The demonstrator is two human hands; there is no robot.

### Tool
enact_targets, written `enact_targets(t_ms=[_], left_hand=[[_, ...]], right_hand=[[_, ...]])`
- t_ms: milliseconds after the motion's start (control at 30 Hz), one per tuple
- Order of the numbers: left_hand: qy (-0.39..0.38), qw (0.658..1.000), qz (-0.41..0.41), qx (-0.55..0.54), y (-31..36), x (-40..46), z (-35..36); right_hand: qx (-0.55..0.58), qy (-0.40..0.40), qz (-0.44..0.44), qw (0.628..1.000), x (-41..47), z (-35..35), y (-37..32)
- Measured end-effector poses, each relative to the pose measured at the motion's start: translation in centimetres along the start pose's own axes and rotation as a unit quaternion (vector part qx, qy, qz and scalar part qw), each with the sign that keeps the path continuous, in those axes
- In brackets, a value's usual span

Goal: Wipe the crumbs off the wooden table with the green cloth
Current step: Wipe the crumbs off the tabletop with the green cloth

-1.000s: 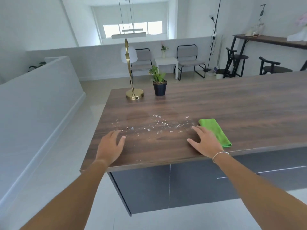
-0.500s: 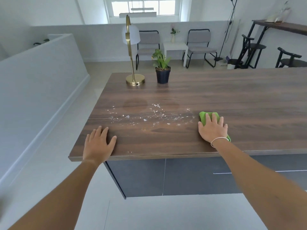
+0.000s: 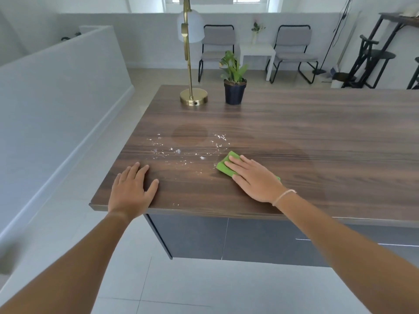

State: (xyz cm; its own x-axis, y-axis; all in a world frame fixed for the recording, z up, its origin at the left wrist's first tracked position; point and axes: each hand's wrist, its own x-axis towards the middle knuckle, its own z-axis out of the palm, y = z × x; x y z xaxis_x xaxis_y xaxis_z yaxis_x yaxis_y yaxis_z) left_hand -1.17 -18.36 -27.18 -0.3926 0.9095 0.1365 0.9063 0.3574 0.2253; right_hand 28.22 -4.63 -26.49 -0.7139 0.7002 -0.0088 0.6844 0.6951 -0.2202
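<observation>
right hand (image 3: 254,179) flat, pressing green cloth (image 3: 223,164) | left hand (image 3: 131,189) open, flat at worktop (image 3: 317,137) front edge | crumbs (image 3: 179,151) between

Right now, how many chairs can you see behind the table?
2 grey chairs: one behind the lamp, one right of the small white table. Dark stools stand far right; others may be cropped.

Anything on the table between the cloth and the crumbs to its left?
Nothing visible. The cloth lies flat under the right hand, and only bare wood separates it from the crumbs. The left hand rests nearer the edge, off that line.
</observation>
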Motion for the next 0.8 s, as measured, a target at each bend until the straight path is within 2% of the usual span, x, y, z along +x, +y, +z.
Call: enact_targets(t_ms=[100,233,300,367,467,567,633,733,800], left_hand=[[0.001,1.000,0.002,-0.002,-0.1,0.1,0.1],[0.007,1.000,0.001,-0.004,-0.2,0.1,0.3],[0.013,1.000,0.000,-0.004,-0.3,0.1,0.5],[0.018,1.000,-0.001,-0.003,-0.3,0.1,0.6],[0.018,1.000,0.001,-0.003,-0.4,0.2,0.7],[0.012,1.000,-0.003,-0.007,-0.3,0.1,0.7],[0.007,1.000,-0.004,-0.011,-0.3,0.1,0.6],[0.002,1.000,-0.003,-0.013,-0.4,0.1,0.6],[0.005,1.000,-0.003,-0.014,-0.4,0.2,0.7]], right_hand=[[-0.009,0.007,0.019,1.000,-2.3,-1.0,4.3],[-0.015,0.006,0.179,0.984,-0.2,-2.6,10.0],[-0.031,0.001,0.215,0.976,2.9,-2.6,9.7],[-0.035,0.005,0.191,0.981,6.3,-2.0,6.6],[0.009,-0.012,0.084,0.996,9.4,0.0,-1.4],[0.012,-0.021,-0.040,0.999,6.8,1.7,-7.8],[0.012,-0.005,-0.074,0.997,3.2,1.6,-7.5],[-0.006,0.009,-0.045,0.999,-0.8,0.5,-2.7],[-0.012,-0.007,0.043,0.999,-1.2,-0.7,1.1]])
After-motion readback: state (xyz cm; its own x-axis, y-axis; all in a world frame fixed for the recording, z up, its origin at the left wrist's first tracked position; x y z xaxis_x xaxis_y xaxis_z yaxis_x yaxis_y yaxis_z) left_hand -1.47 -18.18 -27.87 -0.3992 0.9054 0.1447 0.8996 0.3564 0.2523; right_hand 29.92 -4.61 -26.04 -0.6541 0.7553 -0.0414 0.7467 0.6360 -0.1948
